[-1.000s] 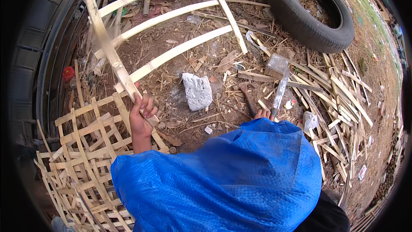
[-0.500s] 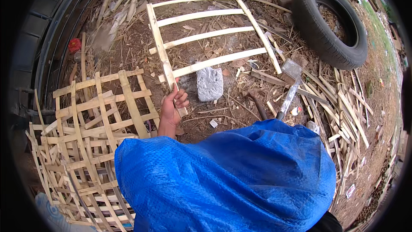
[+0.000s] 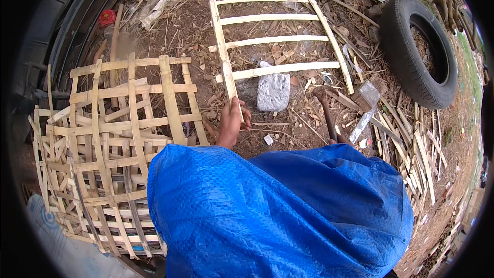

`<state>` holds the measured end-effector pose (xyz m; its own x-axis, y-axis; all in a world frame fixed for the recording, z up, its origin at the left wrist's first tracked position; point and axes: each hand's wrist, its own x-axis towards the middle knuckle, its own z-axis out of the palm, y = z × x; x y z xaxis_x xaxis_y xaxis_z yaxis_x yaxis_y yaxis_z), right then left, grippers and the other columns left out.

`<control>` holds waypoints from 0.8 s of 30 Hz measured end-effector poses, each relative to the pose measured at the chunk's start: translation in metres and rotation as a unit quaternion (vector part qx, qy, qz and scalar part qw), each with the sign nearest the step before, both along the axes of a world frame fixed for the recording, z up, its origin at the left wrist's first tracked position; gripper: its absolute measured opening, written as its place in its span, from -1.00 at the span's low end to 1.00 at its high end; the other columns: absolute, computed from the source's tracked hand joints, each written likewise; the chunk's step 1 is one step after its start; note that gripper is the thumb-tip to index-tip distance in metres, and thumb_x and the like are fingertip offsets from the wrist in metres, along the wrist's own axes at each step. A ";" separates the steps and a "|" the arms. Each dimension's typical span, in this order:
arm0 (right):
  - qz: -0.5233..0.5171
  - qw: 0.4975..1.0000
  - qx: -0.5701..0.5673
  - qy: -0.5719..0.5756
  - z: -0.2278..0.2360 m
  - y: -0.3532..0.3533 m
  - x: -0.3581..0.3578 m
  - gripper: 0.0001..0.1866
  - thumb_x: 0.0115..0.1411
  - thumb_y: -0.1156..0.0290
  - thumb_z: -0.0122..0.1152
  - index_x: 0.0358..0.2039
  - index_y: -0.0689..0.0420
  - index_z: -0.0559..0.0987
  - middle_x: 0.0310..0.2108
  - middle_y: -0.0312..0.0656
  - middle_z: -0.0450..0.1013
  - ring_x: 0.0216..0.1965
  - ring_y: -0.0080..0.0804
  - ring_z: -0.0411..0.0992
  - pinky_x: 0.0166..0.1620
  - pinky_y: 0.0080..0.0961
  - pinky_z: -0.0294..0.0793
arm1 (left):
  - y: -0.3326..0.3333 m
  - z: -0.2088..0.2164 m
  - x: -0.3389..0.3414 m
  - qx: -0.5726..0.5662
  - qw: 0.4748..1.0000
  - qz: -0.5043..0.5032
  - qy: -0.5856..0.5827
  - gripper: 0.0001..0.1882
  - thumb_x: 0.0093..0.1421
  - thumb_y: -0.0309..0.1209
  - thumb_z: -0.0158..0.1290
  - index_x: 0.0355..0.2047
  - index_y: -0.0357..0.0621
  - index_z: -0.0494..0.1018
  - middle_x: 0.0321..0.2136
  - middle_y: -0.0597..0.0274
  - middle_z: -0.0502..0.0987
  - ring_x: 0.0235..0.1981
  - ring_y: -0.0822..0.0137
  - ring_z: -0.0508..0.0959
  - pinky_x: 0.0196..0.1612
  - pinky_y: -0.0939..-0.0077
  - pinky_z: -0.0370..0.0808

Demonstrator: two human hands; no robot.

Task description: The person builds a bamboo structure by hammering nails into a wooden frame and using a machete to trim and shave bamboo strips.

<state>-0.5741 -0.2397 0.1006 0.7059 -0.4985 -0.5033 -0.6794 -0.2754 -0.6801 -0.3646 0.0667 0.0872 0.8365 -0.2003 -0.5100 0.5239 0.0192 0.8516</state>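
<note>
My left hand point(image 3: 234, 121) is closed around the near end of one side rail of a ladder-like frame point(image 3: 280, 40) of pale bamboo strips. Several cross slats join its two rails, and the frame leans over a rough grey-white block point(image 3: 273, 92) on the ground. Only a little of my right hand point(image 3: 340, 139) shows past the edge of a blue woven plastic sheet point(image 3: 278, 206) over my lap. It grips the handle of a hammer point(image 3: 328, 110), whose dark head lies right of the block.
Woven bamboo lattice panels point(image 3: 131, 118) are piled at left. A black tyre point(image 3: 419, 51) lies at far right, with many split bamboo strips point(image 3: 411, 149) below it. A square grey piece point(image 3: 369, 94) with a shiny pale strip lies near the hammer. Dry leaves and chips litter the soil.
The view has shifted, so most things sit further right. The hammer has risen a little away from me, and part of my right hand now shows. My left hand keeps hold of the frame.
</note>
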 end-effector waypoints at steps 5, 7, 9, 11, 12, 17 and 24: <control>0.075 0.996 -0.004 0.042 0.027 0.012 0.041 -0.44 0.28 0.13 0.31 0.22 0.10 0.49 -0.24 -0.06 0.61 -0.17 -0.28 0.58 -0.09 -0.31 0.51 | -0.001 -0.017 -0.003 0.059 0.993 0.068 -0.073 -0.58 0.52 -0.07 -0.28 -0.33 -0.14 0.28 -0.71 0.33 0.34 -0.81 0.50 0.30 -0.78 0.57 0.23; 0.066 0.997 -0.017 0.037 0.036 0.017 0.049 -0.45 0.26 0.11 0.31 0.20 0.09 0.51 -0.23 -0.01 0.62 -0.14 -0.20 0.60 -0.05 -0.25 0.52 | -0.005 -0.013 -0.004 0.001 0.995 0.085 -0.055 -0.59 0.53 -0.07 -0.28 -0.33 -0.13 0.29 -0.71 0.34 0.33 -0.81 0.52 0.29 -0.79 0.59 0.20; 0.032 0.998 -0.049 0.029 0.032 0.021 0.043 -0.46 0.26 0.12 0.31 0.17 0.12 0.53 -0.26 0.00 0.62 -0.18 -0.20 0.60 -0.07 -0.24 0.52 | -0.005 -0.007 -0.009 -0.046 0.994 0.091 -0.045 -0.59 0.52 -0.07 -0.27 -0.32 -0.12 0.30 -0.71 0.37 0.31 -0.80 0.55 0.25 -0.81 0.63 0.15; 0.008 0.999 -0.049 0.023 0.035 0.020 0.039 -0.49 0.26 0.13 0.30 0.13 0.17 0.56 -0.30 -0.01 0.61 -0.24 -0.22 0.60 -0.10 -0.26 0.53 | -0.001 -0.011 -0.008 -0.047 0.992 0.098 -0.064 -0.59 0.52 -0.06 -0.27 -0.32 -0.11 0.30 -0.71 0.37 0.31 -0.80 0.56 0.25 -0.81 0.64 0.15; -0.006 0.998 -0.057 0.020 0.043 0.023 0.037 -0.50 0.26 0.14 0.29 0.12 0.17 0.56 -0.31 -0.02 0.61 -0.24 -0.23 0.60 -0.10 -0.27 0.53 | -0.001 -0.010 -0.006 -0.050 0.992 0.095 -0.072 -0.59 0.52 -0.06 -0.27 -0.32 -0.11 0.30 -0.71 0.37 0.30 -0.79 0.56 0.25 -0.81 0.65 0.15; -0.063 0.998 -0.009 0.021 0.031 -0.007 0.006 -0.52 0.26 0.19 0.29 0.14 0.11 0.56 -0.32 -0.03 0.62 -0.24 -0.27 0.61 -0.11 -0.31 0.53 | -0.002 0.002 0.002 -0.024 0.990 0.073 -0.115 -0.59 0.52 -0.04 -0.24 -0.32 -0.10 0.30 -0.72 0.38 0.28 -0.80 0.57 0.24 -0.81 0.65 0.12; -0.044 0.998 -0.046 0.000 0.034 -0.006 -0.010 -0.52 0.27 0.20 0.28 0.18 0.04 0.54 -0.31 0.00 0.63 -0.22 -0.27 0.63 -0.10 -0.30 0.54 | 0.021 0.001 0.012 -0.155 0.979 0.072 -0.109 -0.61 0.51 -0.06 -0.23 -0.32 -0.08 0.29 -0.73 0.38 0.25 -0.82 0.58 0.16 -0.84 0.67 0.07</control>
